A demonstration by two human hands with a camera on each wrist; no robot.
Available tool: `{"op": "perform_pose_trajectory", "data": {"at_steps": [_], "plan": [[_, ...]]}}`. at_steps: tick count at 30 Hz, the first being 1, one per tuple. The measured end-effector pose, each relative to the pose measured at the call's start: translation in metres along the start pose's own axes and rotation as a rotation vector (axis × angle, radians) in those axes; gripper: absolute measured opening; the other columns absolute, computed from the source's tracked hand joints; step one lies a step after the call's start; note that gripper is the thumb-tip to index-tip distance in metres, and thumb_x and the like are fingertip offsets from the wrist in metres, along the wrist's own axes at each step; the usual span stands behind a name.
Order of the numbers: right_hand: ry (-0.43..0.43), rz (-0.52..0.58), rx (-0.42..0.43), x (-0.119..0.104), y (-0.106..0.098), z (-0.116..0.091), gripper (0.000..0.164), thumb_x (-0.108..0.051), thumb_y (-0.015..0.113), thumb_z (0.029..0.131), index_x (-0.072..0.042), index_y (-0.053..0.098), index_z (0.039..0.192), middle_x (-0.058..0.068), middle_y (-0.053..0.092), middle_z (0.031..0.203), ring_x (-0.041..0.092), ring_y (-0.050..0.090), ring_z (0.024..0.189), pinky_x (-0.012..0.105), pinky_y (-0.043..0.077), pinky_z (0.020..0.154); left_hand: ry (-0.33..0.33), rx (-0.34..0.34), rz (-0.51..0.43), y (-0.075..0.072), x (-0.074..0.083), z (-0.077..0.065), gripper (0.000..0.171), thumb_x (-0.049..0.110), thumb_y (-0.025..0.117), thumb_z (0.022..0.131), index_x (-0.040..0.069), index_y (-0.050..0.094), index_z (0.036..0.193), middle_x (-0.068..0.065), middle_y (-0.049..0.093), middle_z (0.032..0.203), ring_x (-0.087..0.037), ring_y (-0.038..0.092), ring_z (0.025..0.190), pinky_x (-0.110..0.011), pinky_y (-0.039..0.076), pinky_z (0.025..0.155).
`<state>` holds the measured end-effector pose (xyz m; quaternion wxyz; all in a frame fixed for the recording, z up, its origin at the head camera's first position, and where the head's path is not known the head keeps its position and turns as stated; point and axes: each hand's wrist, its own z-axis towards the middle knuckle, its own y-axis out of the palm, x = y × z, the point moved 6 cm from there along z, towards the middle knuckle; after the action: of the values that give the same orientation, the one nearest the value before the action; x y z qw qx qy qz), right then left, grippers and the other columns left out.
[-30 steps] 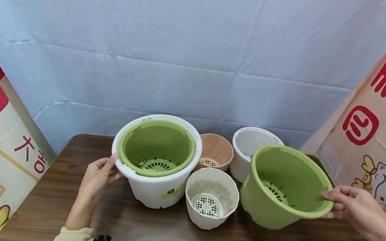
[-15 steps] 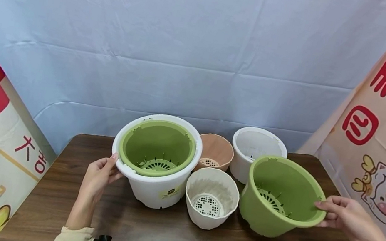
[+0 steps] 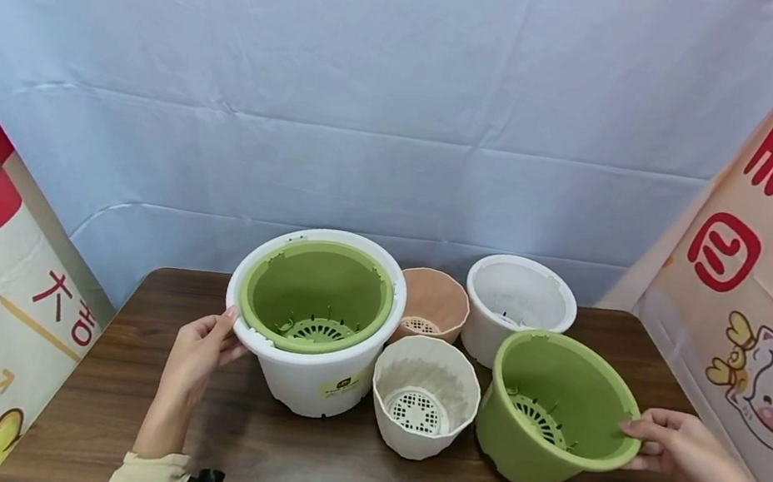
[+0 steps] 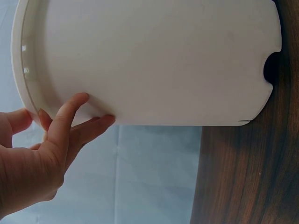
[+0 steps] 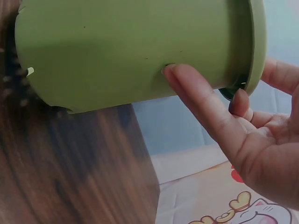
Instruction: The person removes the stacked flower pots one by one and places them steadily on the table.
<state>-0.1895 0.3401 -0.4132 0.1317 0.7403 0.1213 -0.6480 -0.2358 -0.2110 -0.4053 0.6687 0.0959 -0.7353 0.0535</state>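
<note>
On the left of the table stands a large white flowerpot with a smaller green flowerpot nested inside it. My left hand pinches the white pot's rim, thumb on the rim and fingers under it against the wall, as the left wrist view shows. At the right, a large green flowerpot tilts slightly, and my right hand pinches its right rim. In the right wrist view one finger lies along the green wall. Whether that pot's base fully touches the table is unclear.
Between the large pots sits a small cream faceted pot, with a terracotta-coloured pot behind it. A white pot stands at the back right. The brown wooden table ends at a pale blue cloth. Printed banners flank both sides.
My right hand has brought the large green pot toward me, lower and slightly left, uncovering more of the white pot behind. My left hand stays on the white rim.
</note>
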Motion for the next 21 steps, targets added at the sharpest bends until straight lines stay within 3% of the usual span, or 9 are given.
{"op": "perform_pose_trajectory", "data": {"at_steps": [9,21], "plan": [[0.008,0.009,-0.026,0.009,0.002,0.001,0.032,0.006,0.038,0.093,-0.006,0.063,0.077,0.002,0.064,0.081,0.015,0.065,0.072,0.031,0.057,0.069,-0.004,-0.002,0.014,0.001,-0.001,0.001,0.044,0.026,0.044,0.097,-0.016,0.047,0.109,-0.015,0.05,0.108,-0.001,0.06,0.075,-0.018,0.053,0.074],[0.028,0.0,-0.01,0.013,0.003,0.003,0.03,0.006,0.039,0.093,-0.004,0.063,0.077,0.003,0.063,0.081,0.016,0.065,0.072,0.031,0.057,0.07,0.001,-0.002,0.005,0.0,0.0,0.001,0.043,0.026,0.045,0.097,-0.015,0.047,0.107,-0.009,0.055,0.098,-0.002,0.061,0.076,-0.02,0.054,0.074]]}}
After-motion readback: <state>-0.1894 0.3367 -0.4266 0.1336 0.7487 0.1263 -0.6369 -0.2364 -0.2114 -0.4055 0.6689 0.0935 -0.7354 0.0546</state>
